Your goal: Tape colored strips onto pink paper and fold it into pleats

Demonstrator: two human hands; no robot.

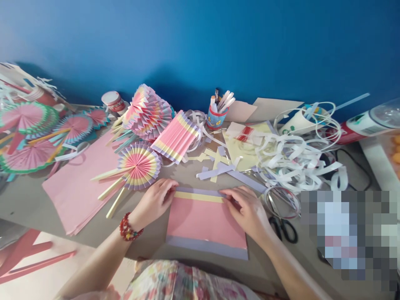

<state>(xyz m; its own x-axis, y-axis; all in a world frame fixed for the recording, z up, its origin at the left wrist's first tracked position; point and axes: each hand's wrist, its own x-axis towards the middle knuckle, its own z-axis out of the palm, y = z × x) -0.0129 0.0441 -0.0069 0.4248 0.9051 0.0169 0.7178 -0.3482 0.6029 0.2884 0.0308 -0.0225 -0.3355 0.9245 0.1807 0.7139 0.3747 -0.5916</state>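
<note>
A pink sheet of paper [204, 221] lies flat on the table in front of me, with a yellow and a lilac strip along its far edge and a lilac strip along its near edge. My left hand [159, 195] pinches the far left corner between thumb and fingers. At the far right corner, my right hand [242, 204] grips the same edge, its fingers bent over the lilac strip. Black-handled scissors [283, 227] lie just right of my right hand. A round paper fan [139, 166] with yellow sticks rests beyond my left hand.
Pink sheets [78, 179] are stacked at left, near several finished fans [28, 121]. A pleated paper piece [176, 137] lies behind the sheet. Curled white strips [290, 158] heap up at right. A pen cup [216, 116] stands by the blue wall [200, 46].
</note>
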